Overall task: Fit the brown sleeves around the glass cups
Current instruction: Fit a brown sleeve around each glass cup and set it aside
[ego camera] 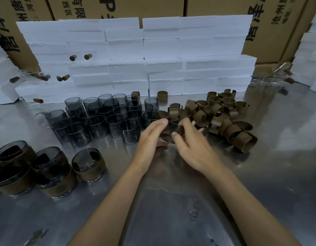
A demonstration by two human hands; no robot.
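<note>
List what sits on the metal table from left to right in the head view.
Sleeved cups → bare glass cups → left hand → cup being fitted → right hand → pile of brown sleeves.

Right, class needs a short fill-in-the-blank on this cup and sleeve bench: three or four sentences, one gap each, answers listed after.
1. The bare glass cups stand in a cluster to the ____ of the loose brown sleeves.
2. The finished cups each wear a ____ sleeve.
3. Both the left hand and the right hand work on one ____.
4. Behind the cups, white foam blocks are stacked like a ____.

Answers: left; brown; cup; wall
</note>
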